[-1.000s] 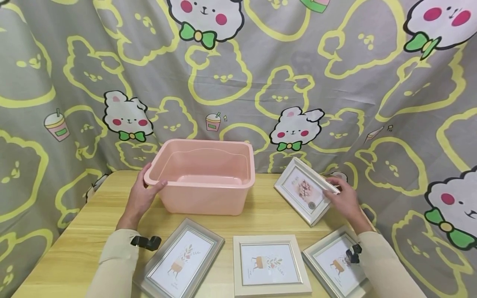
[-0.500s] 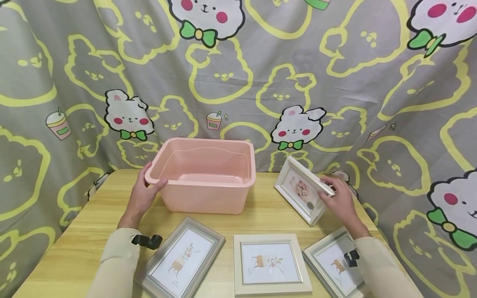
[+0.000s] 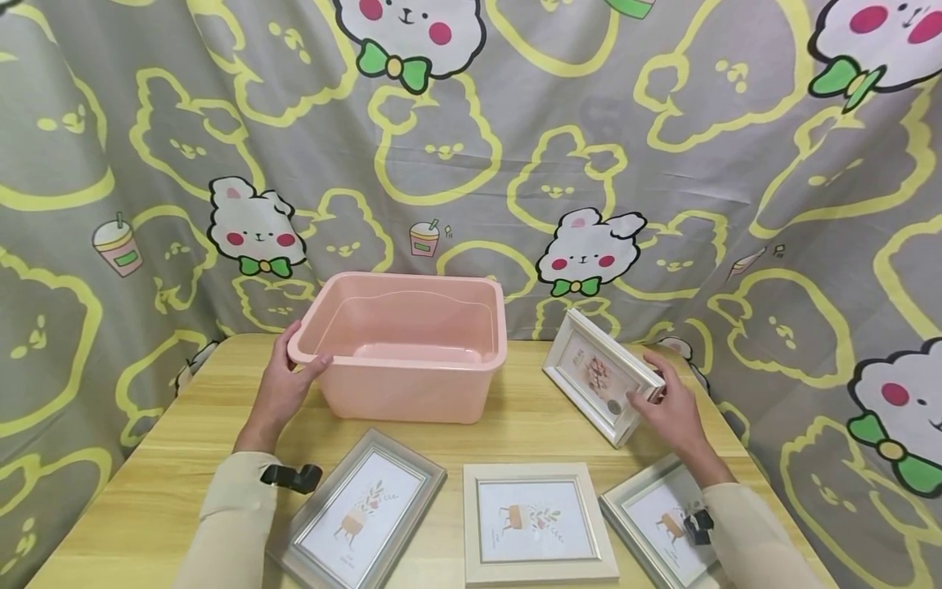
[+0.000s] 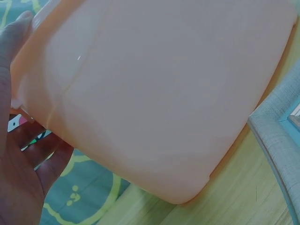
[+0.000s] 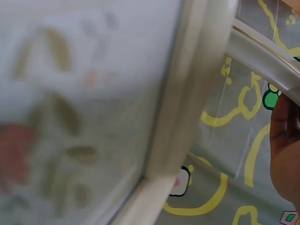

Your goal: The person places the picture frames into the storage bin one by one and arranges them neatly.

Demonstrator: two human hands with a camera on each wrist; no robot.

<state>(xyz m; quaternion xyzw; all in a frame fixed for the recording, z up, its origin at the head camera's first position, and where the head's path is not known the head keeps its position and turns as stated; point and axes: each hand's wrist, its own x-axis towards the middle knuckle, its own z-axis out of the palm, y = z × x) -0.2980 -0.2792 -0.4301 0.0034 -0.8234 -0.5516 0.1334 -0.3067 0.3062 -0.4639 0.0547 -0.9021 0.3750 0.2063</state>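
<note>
My left hand (image 3: 283,388) grips the left rim of a pink plastic bin (image 3: 405,394), thumb over the front corner. In the left wrist view, the fingers (image 4: 51,159) pass behind the bin's wall (image 4: 154,98). My right hand (image 3: 673,413) holds the right edge of a white picture frame (image 3: 598,372) with a pink flower print. That frame is tilted up, its lower edge close to the tabletop. At the right of the right wrist view, the hand (image 5: 286,150) is partly cut off below the held frame's pale edge (image 5: 262,51).
Along the front lie a grey picture frame (image 3: 361,511), a cream picture frame (image 3: 540,523) and a silvery picture frame (image 3: 655,519), the last partly under my right forearm. All rest on a wooden table (image 3: 169,458). A patterned curtain (image 3: 456,123) hangs behind.
The white picture frame has been tipped more upright by my right hand, and its near edge now shows. My left hand keeps its hold on the bin, which stays in place.
</note>
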